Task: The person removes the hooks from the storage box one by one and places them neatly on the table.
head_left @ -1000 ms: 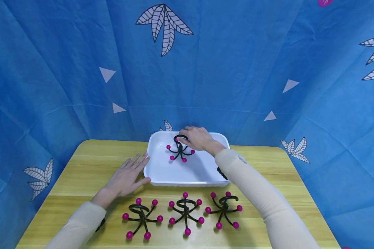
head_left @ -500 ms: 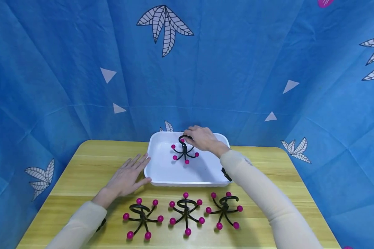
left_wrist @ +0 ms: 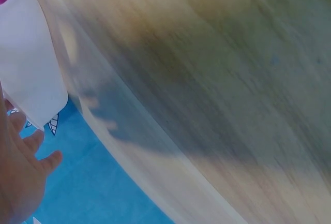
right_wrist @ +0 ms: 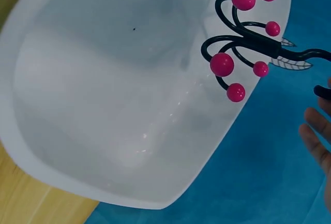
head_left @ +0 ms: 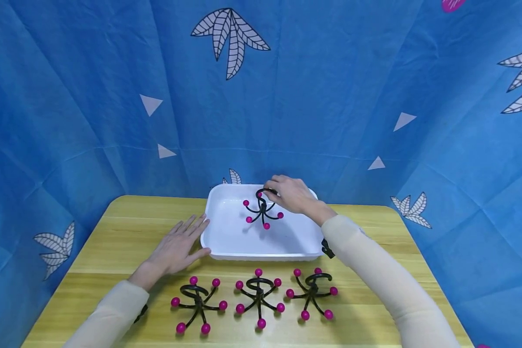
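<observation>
My right hand (head_left: pixel 291 193) pinches the curved top of a black multi-arm hanging hook (head_left: pixel 263 208) with pink ball tips. The hook hangs upright over the white tray (head_left: pixel 232 241), its shadow falling on the tray floor. In the right wrist view the hook (right_wrist: pixel 261 44) overlaps the tray's edge, and curled fingers (right_wrist: pixel 319 131) show at the right. My left hand (head_left: pixel 174 249) lies with fingers spread, fingertips and thumb at the tray's left rim. The left wrist view catches part of that hand (left_wrist: pixel 23 167) beside the tray (left_wrist: pixel 26 48).
Three similar hooks stand in a row in front of the tray: a left one (head_left: pixel 198 300), a middle one (head_left: pixel 259 292) and a right one (head_left: pixel 313 288). All are on a wooden table (head_left: pixel 139 222). A blue patterned cloth (head_left: pixel 322 96) hangs behind and at the sides.
My right hand has moved steadily to the right above the tray, carrying the hook with it. My left hand has kept its place at the rim, and the three hooks in front have not moved.
</observation>
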The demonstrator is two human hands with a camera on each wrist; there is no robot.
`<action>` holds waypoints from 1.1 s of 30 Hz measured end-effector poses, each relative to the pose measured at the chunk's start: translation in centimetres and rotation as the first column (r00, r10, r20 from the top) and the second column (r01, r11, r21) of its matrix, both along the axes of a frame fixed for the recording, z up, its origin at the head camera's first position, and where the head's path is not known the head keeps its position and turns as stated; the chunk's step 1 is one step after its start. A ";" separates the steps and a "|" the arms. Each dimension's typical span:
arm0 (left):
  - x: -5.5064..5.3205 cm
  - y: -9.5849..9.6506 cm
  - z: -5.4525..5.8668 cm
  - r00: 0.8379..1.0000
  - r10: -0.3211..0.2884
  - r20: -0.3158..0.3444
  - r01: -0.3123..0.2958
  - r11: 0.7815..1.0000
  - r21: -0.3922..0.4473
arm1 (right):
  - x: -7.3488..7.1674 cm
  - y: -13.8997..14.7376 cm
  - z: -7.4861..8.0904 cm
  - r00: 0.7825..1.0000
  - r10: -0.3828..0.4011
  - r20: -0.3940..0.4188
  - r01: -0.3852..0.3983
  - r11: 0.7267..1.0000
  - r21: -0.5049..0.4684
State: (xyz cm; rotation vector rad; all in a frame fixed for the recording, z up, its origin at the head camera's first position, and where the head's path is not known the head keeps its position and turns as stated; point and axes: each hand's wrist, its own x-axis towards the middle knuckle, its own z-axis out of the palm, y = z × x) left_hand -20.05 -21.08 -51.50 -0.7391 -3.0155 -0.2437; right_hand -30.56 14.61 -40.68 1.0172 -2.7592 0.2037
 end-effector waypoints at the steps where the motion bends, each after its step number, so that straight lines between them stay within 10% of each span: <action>1: 0.0 0.0 0.0 1.000 0.000 -0.001 0.000 1.000 -0.001 | 0.2 0.1 0.1 1.000 0.004 -0.003 -0.004 1.000 -0.009; 33: 0.2 -0.2 0.0 0.999 -0.012 -0.036 0.012 1.000 0.004 | 6.0 6.0 2.2 0.988 0.093 -0.127 -0.112 0.983 -0.147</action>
